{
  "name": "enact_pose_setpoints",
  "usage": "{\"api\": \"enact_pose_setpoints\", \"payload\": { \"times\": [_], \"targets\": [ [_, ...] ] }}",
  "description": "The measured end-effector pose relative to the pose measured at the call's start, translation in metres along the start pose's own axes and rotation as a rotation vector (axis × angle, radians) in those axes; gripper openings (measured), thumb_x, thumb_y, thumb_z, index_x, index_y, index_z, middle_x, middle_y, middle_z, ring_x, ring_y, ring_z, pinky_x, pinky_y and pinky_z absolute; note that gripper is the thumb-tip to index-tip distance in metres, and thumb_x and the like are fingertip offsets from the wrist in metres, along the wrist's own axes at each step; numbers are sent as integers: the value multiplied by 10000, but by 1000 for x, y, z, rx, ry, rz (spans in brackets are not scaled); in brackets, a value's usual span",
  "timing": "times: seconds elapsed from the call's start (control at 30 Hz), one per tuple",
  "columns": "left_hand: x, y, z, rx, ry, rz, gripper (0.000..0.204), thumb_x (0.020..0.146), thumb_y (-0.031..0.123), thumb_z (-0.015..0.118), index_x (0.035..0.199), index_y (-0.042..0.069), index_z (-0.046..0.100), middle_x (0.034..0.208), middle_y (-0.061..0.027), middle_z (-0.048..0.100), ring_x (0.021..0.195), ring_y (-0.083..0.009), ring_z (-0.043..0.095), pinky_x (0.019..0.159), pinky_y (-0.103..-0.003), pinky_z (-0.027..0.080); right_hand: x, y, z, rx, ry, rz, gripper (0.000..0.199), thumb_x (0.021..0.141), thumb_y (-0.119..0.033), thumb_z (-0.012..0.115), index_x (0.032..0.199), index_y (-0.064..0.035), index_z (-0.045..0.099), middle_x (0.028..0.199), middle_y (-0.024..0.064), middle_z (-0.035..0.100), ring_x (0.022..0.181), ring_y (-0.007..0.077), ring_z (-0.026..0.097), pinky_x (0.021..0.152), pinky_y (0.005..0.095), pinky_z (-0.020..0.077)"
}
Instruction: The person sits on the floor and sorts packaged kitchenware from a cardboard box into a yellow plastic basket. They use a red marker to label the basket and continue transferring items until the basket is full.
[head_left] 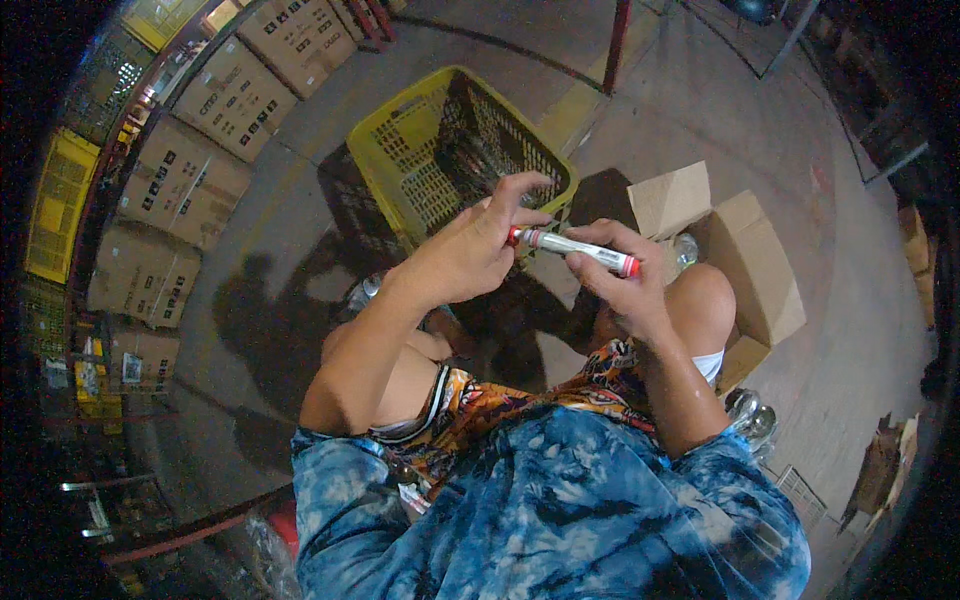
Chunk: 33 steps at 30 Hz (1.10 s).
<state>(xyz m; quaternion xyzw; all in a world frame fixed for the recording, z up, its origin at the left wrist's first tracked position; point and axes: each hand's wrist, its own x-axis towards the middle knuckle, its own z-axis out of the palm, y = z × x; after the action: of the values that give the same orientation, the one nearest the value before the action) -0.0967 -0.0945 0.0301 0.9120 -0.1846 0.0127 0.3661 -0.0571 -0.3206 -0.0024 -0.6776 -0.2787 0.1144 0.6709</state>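
A white marker pen with red ends lies slantwise between my hands, above my knees. My right hand is closed on its body near the right red end, thumb below and fingers above. At the other end, my left hand grips the small red tip part; a finger and thumb stick out past it toward the right. That hand's other fingers are hidden, so I cannot tell whether the red part is a separate cap.
A yellow plastic basket stands ahead on the floor. To the right is an open cardboard box with clear glassware beside its flap. More glassware sits by my right hip. Stacked cartons line the left side.
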Motion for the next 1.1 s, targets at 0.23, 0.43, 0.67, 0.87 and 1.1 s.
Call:
{"api": "enact_pose_setpoints", "payload": {
  "times": [0.23, 0.43, 0.67, 0.87, 1.1],
  "targets": [
    [-14, 28, 15, 308, 55, -222, 725, 771, -55, 608, 1429, 140, 375, 1124, -249, 663, 1060, -453, 626, 857, -524, 522, -8, 1, 17, -9, -49, 120, 248, 882, -193, 770, 1070, -34, 734, 902, 31, 724, 813, 79, 630, 719, 268, 517],
    [-1, 38, 39, 83, -64, -82, 798, 717, -8, 707, 1443, 90, 389, 1187, -239, 637, 1066, -400, 646, 895, -449, 537, -42, -6, -9, 40, 0, 84, 249, 868, -229, 778, 1038, -55, 722, 879, 36, 712, 784, 96, 631, 685, 274, 503],
    [27, 115, 51, -54, -111, 368, 674, 723, 124, 807, 1333, 28, 537, 1269, -193, 608, 1172, -392, 589, 1013, -457, 464, -235, 11, -203, -150, 974, 0, 303, 927, -132, 644, 1217, -45, 631, 904, 59, 663, 809, 126, 616, 690, 284, 504],
    [25, 185, 131, -550, -1049, 626, 483, 802, 318, 796, 1212, 96, 673, 1220, -166, 615, 1093, -359, 609, 960, -440, 481, -474, 203, -139, -345, 1034, 1004, 331, 908, -152, 642, 1205, -5, 657, 956, 156, 696, 825, 225, 660, 747, 368, 527],
    [19, 275, 171, -1044, -927, 786, 267, 931, 367, 681, 1077, 147, 719, 1239, -125, 546, 1197, -312, 473, 956, -483, 398, -580, 338, -64, -545, 421, 1506, 495, 848, -364, 685, 1232, -54, 643, 1095, 262, 682, 1004, 422, 675, 851, 476, 549]
  ]
}}
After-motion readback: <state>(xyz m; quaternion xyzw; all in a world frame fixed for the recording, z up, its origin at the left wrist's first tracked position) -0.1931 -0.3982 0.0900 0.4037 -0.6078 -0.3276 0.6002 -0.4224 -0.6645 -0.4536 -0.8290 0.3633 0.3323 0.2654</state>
